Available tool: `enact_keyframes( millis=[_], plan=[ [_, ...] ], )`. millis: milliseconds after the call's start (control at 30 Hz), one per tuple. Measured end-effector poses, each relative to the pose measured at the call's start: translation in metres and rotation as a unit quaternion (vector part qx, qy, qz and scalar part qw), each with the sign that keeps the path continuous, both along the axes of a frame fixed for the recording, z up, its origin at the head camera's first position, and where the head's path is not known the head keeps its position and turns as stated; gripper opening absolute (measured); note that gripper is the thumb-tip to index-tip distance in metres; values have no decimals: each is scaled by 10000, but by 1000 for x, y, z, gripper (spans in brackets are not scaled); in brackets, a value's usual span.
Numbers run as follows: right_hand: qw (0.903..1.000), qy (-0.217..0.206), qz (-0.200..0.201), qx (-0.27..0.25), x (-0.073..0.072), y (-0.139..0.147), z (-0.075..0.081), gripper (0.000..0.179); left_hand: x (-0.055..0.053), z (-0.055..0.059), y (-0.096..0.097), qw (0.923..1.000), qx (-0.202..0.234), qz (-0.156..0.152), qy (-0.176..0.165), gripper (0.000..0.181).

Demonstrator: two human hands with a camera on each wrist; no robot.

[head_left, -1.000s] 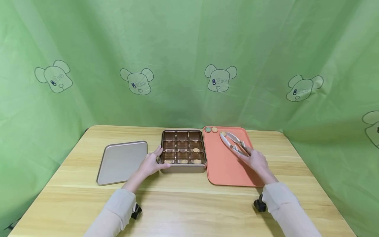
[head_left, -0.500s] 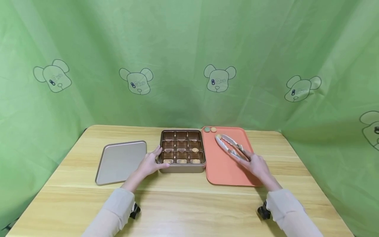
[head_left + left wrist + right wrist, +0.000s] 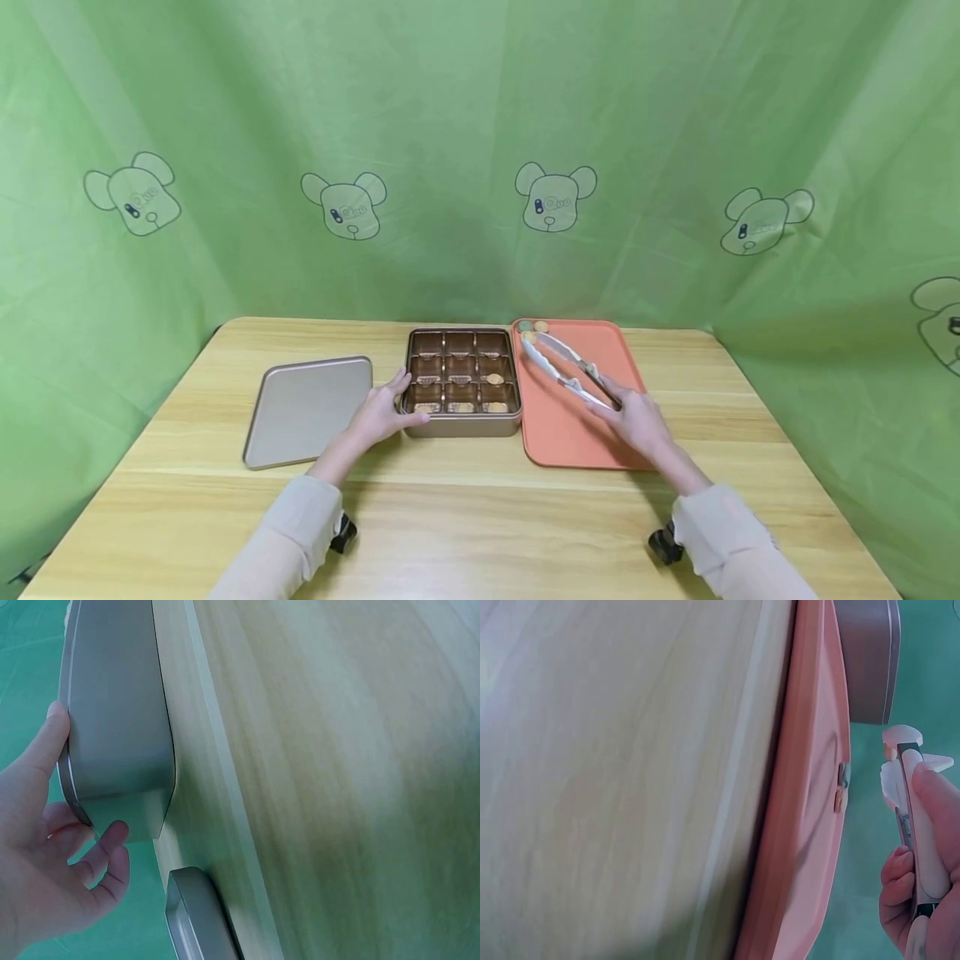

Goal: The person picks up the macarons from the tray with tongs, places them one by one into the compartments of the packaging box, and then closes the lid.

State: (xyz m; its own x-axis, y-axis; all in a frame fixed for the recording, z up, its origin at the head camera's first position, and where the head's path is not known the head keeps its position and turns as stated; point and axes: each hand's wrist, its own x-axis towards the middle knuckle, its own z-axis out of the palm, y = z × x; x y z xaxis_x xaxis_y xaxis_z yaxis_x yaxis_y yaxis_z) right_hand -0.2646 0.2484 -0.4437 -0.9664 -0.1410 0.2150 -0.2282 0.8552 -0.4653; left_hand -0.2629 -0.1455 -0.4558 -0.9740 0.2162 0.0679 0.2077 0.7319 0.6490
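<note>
My left hand [image 3: 381, 414] grips the front left corner of a bronze-coloured metal box [image 3: 464, 427], thumb at the front rim and fingers along the left side. Inside, a brown plastic insert [image 3: 461, 371] has rows of compartments. Round tan cookies lie in the front row, and one cookie [image 3: 495, 379] is in the middle row's right compartment. My right hand [image 3: 636, 423] holds a pair of tongs [image 3: 577, 371] with white tips. Between those tips is a yellowish round cookie [image 3: 529, 337], above the coral tray's back left corner. Curled fingers wrap the tongs' handle [image 3: 922, 840].
A coral tray [image 3: 577, 433] lies right of the box, against its side. At its back left corner sit a green cookie [image 3: 525, 326] and a tan one [image 3: 542, 326]. The box's flat lid [image 3: 309, 412] lies to the left. A green curtain [image 3: 450, 250] hangs behind the table.
My right hand has moved the tongs and the yellowish cookie left across the tray, toward the box. The left hand has stayed at the box corner.
</note>
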Motion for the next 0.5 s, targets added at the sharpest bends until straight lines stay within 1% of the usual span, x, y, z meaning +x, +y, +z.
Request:
enact_keyframes(
  millis=[233,333,367,500],
  plan=[
    [9984,407,369,-164,5,-12,2,61,0,1,0,10000,-34,-22,18,88],
    [9974,542,429,-222,8,-17,2,62,0,1,0,10000,-49,-23,33,88],
    [9970,568,461,-235,8,-18,2,62,0,1,0,10000,-43,-29,48,88],
    [9978,425,469,-205,10,-24,3,62,0,0,0,9999,-67,-66,98,88]
  ],
)
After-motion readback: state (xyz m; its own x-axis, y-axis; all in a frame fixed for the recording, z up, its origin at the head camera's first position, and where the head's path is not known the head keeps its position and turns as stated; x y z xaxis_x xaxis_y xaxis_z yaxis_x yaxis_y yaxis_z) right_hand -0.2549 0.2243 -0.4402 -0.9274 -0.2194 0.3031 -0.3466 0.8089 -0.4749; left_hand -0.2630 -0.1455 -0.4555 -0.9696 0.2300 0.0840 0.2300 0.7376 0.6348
